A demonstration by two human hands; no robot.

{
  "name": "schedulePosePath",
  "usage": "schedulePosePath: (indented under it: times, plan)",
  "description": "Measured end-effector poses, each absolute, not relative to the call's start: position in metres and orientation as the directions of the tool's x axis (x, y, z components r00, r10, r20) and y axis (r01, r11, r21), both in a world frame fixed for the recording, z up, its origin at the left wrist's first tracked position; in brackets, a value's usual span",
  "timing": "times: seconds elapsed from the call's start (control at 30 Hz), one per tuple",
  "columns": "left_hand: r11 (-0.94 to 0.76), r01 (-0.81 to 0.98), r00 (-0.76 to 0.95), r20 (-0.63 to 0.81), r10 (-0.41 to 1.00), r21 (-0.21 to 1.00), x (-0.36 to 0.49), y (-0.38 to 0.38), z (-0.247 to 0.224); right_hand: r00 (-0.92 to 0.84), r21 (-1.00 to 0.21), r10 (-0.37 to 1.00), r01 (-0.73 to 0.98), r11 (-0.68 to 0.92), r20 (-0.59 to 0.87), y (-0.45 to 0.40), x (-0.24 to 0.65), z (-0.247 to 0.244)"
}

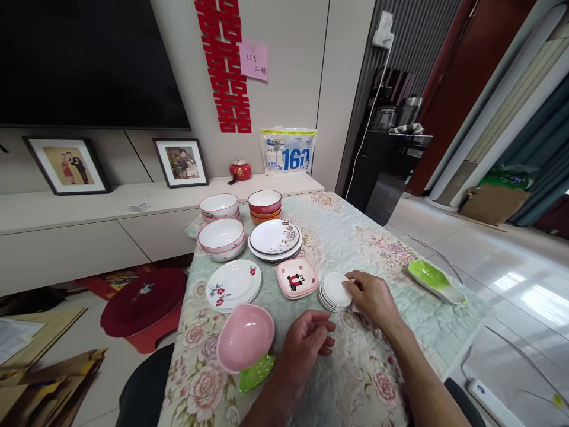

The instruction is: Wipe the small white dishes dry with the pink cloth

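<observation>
Right hand at the right edge of a short stack of small round white dishes, right of centre on the near half of the surface. Fingers bent, tips touching the top rim; a firm grip or only a touch, impossible to tell. Left hand just nearer and to the left, palm turned inward, fingers loosely curled and apart, with nothing in hold.

Immediately left of the white stack, square pink-and-white plates with a cartoon print. Farther left, oval white plates with red flowers; nearer, a glossy pink peach-shaped bowl with a green leaf-shaped end, left of the left hand.

Beyond these, round white plates with a brown floral pattern, stacked. To their left, white round bowls with red rims in two groups, one behind the other; at the far side, stacked red and orange bowls with white insides. Well apart on the right, an elongated bright green dish with a pale end. Under everything, a pale green quilted cloth with pink flowers.
</observation>
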State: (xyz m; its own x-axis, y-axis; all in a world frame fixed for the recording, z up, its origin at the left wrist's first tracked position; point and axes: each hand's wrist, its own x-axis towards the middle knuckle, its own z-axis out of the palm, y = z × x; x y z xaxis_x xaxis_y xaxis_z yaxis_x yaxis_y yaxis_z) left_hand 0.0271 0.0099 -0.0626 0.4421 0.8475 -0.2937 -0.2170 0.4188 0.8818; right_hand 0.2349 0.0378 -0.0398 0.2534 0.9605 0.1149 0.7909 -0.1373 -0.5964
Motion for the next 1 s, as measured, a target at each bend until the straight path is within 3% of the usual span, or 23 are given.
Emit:
schedulePosePath:
  times: [0.23, 0.4, 0.5, 0.63, 0.77, 0.83, 0.9, 1.0]
  plan:
    - [0.486, -0.372, 0.401, -0.335, 0.853, 0.791, 0.028, 0.012, -0.055, 0.304, -0.596, 0.94, 0.788, -0.156, 0.155, 0.027, 0.232, -0.019]
    - [0.636, -0.537, 0.596, -0.284, 0.751, 0.555, 0.03, 0.012, -0.042, 0.088, -0.691, 0.992, 0.723, -0.001, 0.091, 0.012, 0.206, 0.001]
    - [0.645, -0.584, 0.616, -0.248, 0.748, 0.494, 0.03, 0.013, -0.039, 0.005, -0.757, 0.997, 0.651, 0.057, 0.079, 0.009, 0.194, 0.003]
    - [0.639, -0.613, 0.583, -0.28, 0.763, 0.464, 0.028, 0.017, -0.04, 0.27, -0.914, 0.942, 0.397, 0.081, 0.201, 0.009, 0.196, 0.002]
    - [0.625, -0.646, 0.549, -0.302, 0.779, 0.438, 0.028, 0.018, -0.04, 0.448, -0.98, 0.872, 0.122, 0.158, 0.197, 0.007, 0.189, -0.003]
    - [0.622, -0.658, 0.552, -0.289, 0.782, 0.425, 0.029, 0.016, -0.038, 0.45, -0.972, 0.863, 0.15, 0.179, 0.228, 0.008, 0.178, -0.009]
    - [0.62, -0.66, 0.569, -0.257, 0.781, 0.424, 0.029, 0.014, -0.035, 0.405, -0.93, 0.858, 0.307, 0.2, 0.318, 0.008, 0.165, -0.016]
    - [0.59, -0.678, 0.572, -0.191, 0.798, 0.439, 0.027, 0.012, -0.032, 0.168, -0.786, 0.876, 0.539, 0.302, 0.452, 0.007, 0.152, -0.021]
